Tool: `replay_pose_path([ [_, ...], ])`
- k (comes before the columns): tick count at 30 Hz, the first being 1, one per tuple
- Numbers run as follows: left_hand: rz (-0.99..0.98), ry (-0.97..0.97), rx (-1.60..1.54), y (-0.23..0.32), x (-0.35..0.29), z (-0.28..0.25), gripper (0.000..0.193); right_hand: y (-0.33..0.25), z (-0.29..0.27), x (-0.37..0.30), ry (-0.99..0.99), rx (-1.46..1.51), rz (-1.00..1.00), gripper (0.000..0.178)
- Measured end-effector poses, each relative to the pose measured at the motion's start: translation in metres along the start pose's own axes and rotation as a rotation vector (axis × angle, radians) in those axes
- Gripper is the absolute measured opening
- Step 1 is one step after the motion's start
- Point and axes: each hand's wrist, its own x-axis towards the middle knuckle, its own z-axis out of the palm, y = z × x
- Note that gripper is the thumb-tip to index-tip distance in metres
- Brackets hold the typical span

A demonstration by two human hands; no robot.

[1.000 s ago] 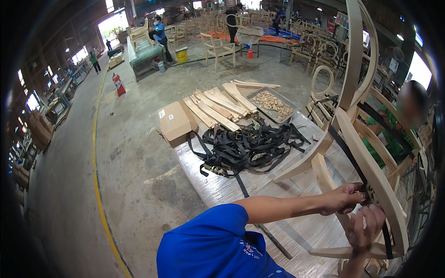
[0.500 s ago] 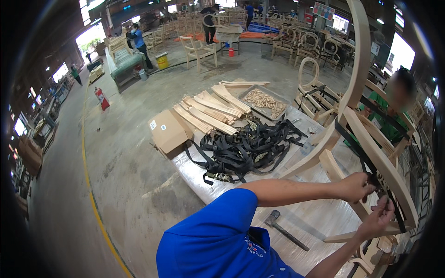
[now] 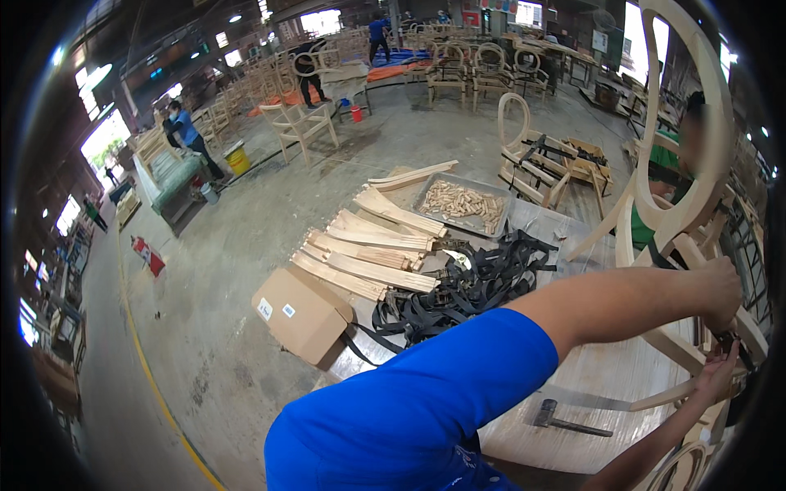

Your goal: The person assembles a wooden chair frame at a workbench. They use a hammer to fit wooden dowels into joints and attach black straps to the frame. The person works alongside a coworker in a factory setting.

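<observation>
A pale wooden chair frame with a round back stands at the right end of the table, a black strap round its lower part. My left hand, arm stretched across, is closed at the strap's dark buckle. Just below, my right hand has its fingers bent against the strap beside that buckle. The exact grip of both hands is partly hidden by the frame and the fingers. On the table to the left of my right forearm lies a mallet with a dark head.
Black straps lie heaped on the table, beside curved wooden slats, a tray of wooden dowels and a cardboard box. Behind the chair frame is a person in green. A strapped chair frame stands beyond the table.
My view has swung, and the table appears turned. My left arm reaches further right and higher, with the hand now above the buckle. My right hand stays close beneath it.
</observation>
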Motion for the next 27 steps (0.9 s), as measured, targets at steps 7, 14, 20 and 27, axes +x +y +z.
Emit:
replay_pose_path([
  [7,0.057,0.031,0.05,0.015,0.02,0.027,0.045,0.04,0.042,-0.09,0.456,-0.13,-0.434,0.044],
  [14,0.094,-0.084,0.079,0.035,0.038,0.035,0.045,0.083,0.116,-0.144,0.747,-0.29,-0.729,0.038],
  [20,0.019,-0.019,0.138,0.011,0.037,0.039,0.051,0.039,0.048,-0.063,0.101,-0.135,-0.388,0.028],
  [27,0.15,-0.019,0.053,0.01,0.027,0.027,0.035,0.007,0.003,-0.018,0.005,-0.109,-0.178,0.026],
])
